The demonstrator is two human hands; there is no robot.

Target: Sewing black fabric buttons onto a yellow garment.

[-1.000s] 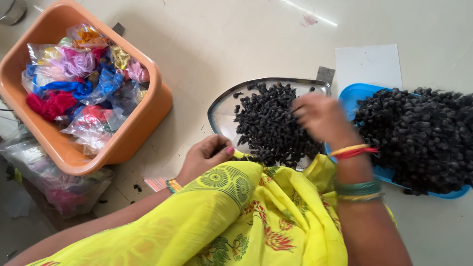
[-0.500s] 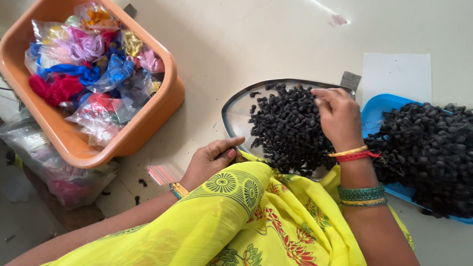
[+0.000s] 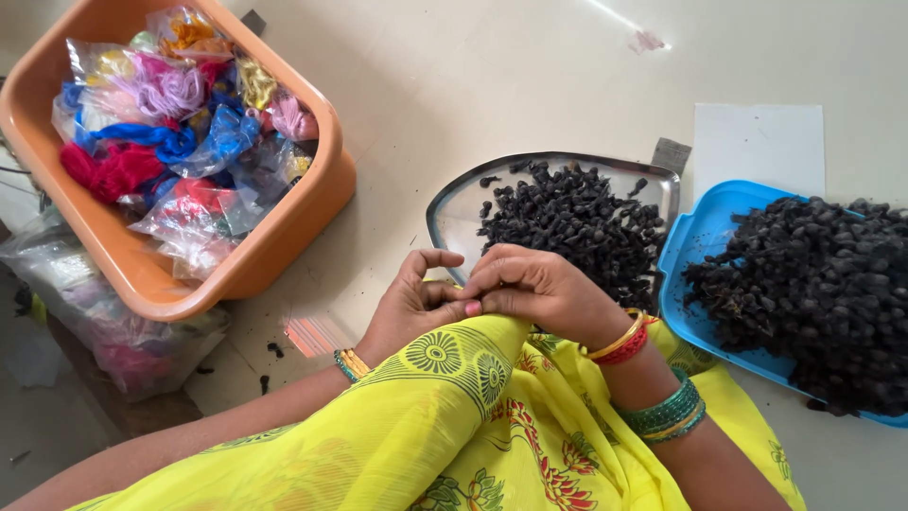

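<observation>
While our left hand (image 3: 411, 308) and right hand (image 3: 530, 289) meet over the yellow cloth (image 3: 454, 426), fingertips pinched on something too small to identify, the black beads (image 3: 577, 222) wait within reach on the steel tray (image 3: 454, 203).

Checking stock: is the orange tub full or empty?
Full: the orange tub is heaped to its rim with bagged coloured thread bundles.

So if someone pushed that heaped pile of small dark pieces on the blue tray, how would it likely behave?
The dark pile looks like loose small lumps, so a push would probably spread it rather than move it whole. It is heaped above the blue tray rim and overhangs the far edge, so pieces would likely spill. Strays already lie on the floor, which hints they scatter easily.
</observation>
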